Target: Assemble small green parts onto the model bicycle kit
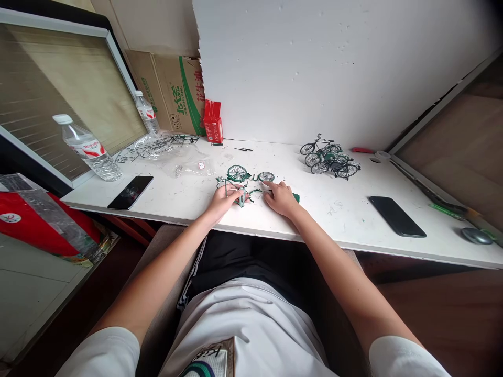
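Near the desk's front edge my left hand (226, 200) has its thumb and fingers closed on the green frame of a miniature bicycle (242, 199). A spoked wheel (237, 173) with green parts lies just beyond that hand. To the right, my right hand (282, 199) rests low over the desk, index finger reaching toward a loose spoked wheel (266, 177). Its other fingers are curled, and a thin dark tip shows by them; what they hold is hidden. A small green piece (296, 198) peeks out beside this hand. Small green parts (255, 191) lie between both hands.
Several miniature bicycles (329, 157) stand at the back right of the white desk (314, 220). Phones lie left (131, 192) and right (396, 216). Water bottles (88, 149), parts frames (157, 146), plastic bags (192, 165), a red box (213, 123) and a carton (173, 94) occupy the left.
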A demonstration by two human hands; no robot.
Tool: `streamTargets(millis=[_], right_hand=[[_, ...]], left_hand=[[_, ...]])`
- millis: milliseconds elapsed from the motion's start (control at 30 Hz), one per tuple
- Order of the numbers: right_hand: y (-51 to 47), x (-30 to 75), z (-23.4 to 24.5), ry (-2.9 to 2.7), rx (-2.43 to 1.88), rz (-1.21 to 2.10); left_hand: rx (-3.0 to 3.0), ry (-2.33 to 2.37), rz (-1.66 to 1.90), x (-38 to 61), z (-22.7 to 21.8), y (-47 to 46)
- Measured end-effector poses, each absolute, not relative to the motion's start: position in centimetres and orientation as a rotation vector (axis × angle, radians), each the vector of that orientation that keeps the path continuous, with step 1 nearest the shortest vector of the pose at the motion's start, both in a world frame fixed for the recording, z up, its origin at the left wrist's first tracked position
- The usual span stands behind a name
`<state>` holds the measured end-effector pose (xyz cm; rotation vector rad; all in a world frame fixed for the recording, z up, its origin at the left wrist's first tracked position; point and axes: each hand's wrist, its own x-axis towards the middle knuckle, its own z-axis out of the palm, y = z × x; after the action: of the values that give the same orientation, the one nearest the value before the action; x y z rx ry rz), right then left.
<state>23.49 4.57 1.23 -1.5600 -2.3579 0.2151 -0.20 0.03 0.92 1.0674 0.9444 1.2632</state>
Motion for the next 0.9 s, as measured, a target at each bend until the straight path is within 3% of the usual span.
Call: streamTargets(millis=[900], right_hand=[[4.8,23.6,1.2,-2.162,-1.768,0.177]], left_hand=[[1.092,0.946,1.250,-0.4,1.0,-0.1]])
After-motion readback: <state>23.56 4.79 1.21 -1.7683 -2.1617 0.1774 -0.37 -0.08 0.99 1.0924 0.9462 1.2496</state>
